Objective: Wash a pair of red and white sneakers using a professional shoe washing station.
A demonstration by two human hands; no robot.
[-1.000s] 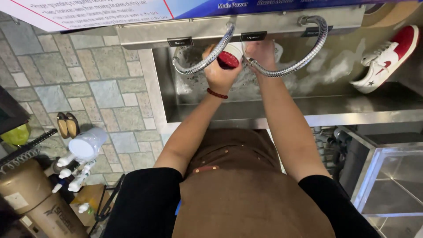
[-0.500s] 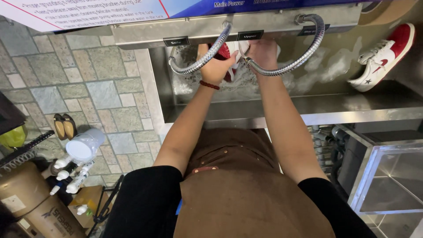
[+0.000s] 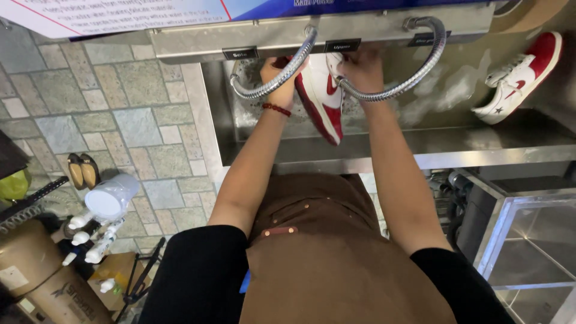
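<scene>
Both hands hold a red-and-white shoe (image 3: pixel 321 99) over the steel sink (image 3: pixel 420 150), near its left end, likely so it drains there. The left hand (image 3: pixel 277 75) and right hand (image 3: pixel 360 69) have fingers closed on it, though hoses partly hide them.

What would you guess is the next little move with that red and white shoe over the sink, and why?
Probably tilting the red and white shoe toward one of the hose ends. Both the left hand and the right hand hold it up in the steel sink, between two bent metal hoses, its side turned toward the camera.
</scene>
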